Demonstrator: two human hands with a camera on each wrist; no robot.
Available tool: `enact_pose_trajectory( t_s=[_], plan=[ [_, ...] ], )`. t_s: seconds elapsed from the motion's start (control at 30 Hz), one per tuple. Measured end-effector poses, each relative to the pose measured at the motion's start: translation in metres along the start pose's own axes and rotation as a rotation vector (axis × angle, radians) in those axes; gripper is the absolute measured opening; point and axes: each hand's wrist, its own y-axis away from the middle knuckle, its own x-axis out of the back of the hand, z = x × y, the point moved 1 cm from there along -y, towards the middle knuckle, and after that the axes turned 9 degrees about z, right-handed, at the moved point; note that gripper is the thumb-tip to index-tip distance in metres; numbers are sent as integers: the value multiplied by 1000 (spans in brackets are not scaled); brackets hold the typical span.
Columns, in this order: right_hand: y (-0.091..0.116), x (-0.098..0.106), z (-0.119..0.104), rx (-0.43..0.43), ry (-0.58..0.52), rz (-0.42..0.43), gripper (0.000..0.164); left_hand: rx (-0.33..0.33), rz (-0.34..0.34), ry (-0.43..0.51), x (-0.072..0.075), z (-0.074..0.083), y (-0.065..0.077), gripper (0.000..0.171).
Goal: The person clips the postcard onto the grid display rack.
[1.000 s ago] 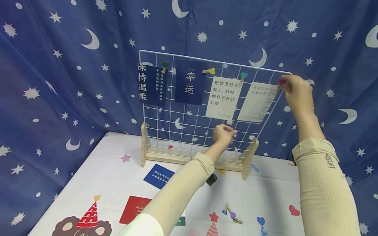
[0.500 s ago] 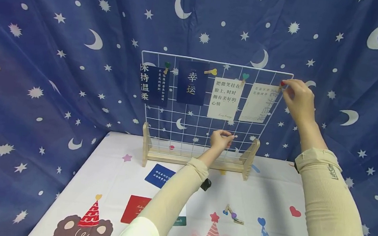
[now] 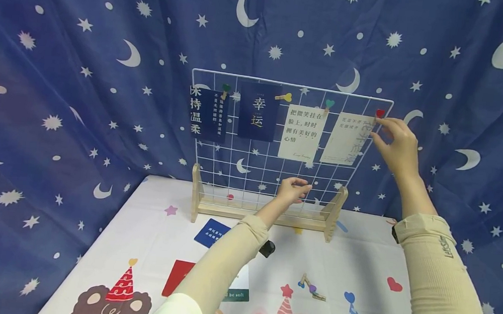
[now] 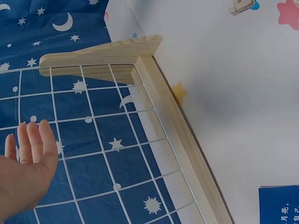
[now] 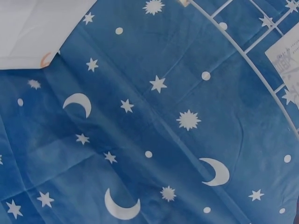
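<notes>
In the head view my right hand [image 3: 398,144] is at the upper right of a white wire grid [image 3: 251,159], its index fingertip just below a red heart clothespin [image 3: 380,113] and its thumb apart, by the edge of a white card [image 3: 342,137]. This clothespin sits at the card's top right corner. My left hand [image 3: 292,190] hovers before the lower grid, fingers loosely bent and holding nothing. In the left wrist view the left hand [image 4: 32,158] shows spread fingers over the wires. The right wrist view shows the white card [image 5: 286,65] but not the fingers.
Other cards hang by clothespins: a white one [image 3: 302,134] and two blue ones, including a blue card [image 3: 258,115]. Wooden feet [image 3: 335,214] support the grid. On the table lie loose clothespins [image 3: 312,288], a blue card [image 3: 210,233] and a red card [image 3: 175,277]. A starry curtain [image 3: 104,89] stands behind.
My right hand has slid down off the red heart clothespin, thumb and index finger parting, and the clothespin stays on the grid. My left hand has drifted slightly down and left.
</notes>
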Motion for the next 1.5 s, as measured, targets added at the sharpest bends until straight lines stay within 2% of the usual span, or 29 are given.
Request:
enact_pose_trajectory(
  t_s=[0.13, 0.3, 0.43, 0.6, 0.83, 1.17, 1.37, 1.5],
  plan=[
    [6, 0, 2, 3, -3, 26, 33, 3, -18, -14, 3, -1, 2, 30],
    [12, -1, 3, 1, 4, 30, 33, 8, 2, -32, 10, -2, 1, 30],
    [20, -3, 7, 2, 5, 22, 33, -14, 6, -67, 17, -4, 1, 32],
    [33, -5, 14, -3, 17, -9, 33, -36, -12, -91, 26, -6, 2, 36],
    [48, -7, 15, -33, -35, -27, 34, -84, -21, -124, 38, -11, 4, 37],
    [71, -10, 19, -42, -39, -107, 34, -98, -17, -173, 52, -17, 6, 35],
    [86, -13, 21, -25, -82, -107, 32, -93, -28, -167, 63, -17, 7, 36],
    [95, -17, 22, -4, -105, -113, 31, -87, -31, -162, 71, -23, 7, 35]
  ],
)
